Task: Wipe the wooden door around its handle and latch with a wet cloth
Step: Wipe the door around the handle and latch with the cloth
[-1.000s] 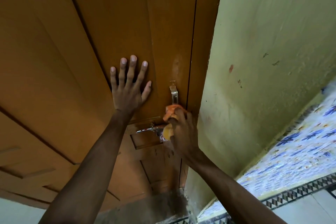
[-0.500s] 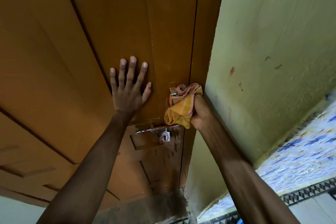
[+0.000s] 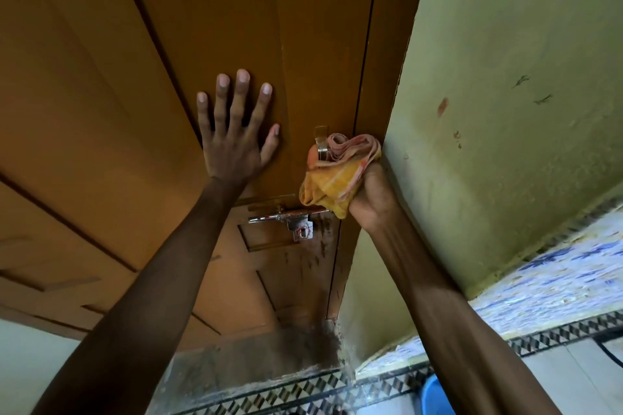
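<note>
The brown wooden door (image 3: 209,17) fills the upper left. My left hand (image 3: 234,141) lies flat on it with fingers spread, left of the handle. My right hand (image 3: 372,195) grips a bunched yellow and pink cloth (image 3: 332,175) pressed against the door's right edge, where it meets the frame. The cloth covers most of the metal handle (image 3: 321,141); only the handle's top shows. Just below the cloth sits the silver sliding latch (image 3: 286,216) with its hasp hanging down. Dark wet streaks mark the wood below the latch.
A pale green wall (image 3: 505,94) with small stains stands right of the frame. Blue-patterned tiles (image 3: 556,280) and a black-and-white tile border (image 3: 337,384) run along the floor. Part of a blue object (image 3: 435,397) shows at the bottom.
My right hand rose with the cloth from the latch to the handle, then shifted right toward the door's edge. The latch is now uncovered. My left hand stayed flat in place.
</note>
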{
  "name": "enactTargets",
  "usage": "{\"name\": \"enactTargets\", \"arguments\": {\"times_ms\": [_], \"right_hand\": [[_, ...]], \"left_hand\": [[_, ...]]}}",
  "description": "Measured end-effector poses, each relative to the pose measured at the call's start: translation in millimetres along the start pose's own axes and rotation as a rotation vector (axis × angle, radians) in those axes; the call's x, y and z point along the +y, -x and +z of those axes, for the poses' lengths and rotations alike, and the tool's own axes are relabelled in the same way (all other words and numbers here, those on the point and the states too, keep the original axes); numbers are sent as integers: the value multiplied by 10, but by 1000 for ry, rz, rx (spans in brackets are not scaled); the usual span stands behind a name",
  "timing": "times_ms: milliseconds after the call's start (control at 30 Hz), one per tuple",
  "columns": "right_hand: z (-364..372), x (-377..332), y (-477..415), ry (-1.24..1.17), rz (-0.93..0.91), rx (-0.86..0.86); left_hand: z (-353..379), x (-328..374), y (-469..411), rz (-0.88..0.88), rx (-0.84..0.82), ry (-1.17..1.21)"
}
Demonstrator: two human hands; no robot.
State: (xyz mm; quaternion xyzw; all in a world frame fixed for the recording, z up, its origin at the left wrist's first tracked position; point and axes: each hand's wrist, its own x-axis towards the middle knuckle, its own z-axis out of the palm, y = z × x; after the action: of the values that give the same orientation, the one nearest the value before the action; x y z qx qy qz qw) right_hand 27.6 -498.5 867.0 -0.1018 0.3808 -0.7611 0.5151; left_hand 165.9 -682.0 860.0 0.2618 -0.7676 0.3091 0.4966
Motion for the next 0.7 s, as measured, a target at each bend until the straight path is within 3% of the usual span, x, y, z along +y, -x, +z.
{"name": "enactTargets", "arguments": {"times_ms": [167,233,400,500,700], "right_hand": [[-77,93,-64,-232,25,18],[-138,87,-56,-217,36,-1],[11,-71,4,338,-60,1],[119,-129,-22,458,-126,-31],[-58,73,13,-174,-24,-59]], "left_hand": [[11,5,13,-17,6,-7],[14,6,16,-9,1,-18],[3,17,0,-20,-8,-20],[-19,23,-20,-20,-13,-23],[-2,11,5,-9,-18,-28]]}}
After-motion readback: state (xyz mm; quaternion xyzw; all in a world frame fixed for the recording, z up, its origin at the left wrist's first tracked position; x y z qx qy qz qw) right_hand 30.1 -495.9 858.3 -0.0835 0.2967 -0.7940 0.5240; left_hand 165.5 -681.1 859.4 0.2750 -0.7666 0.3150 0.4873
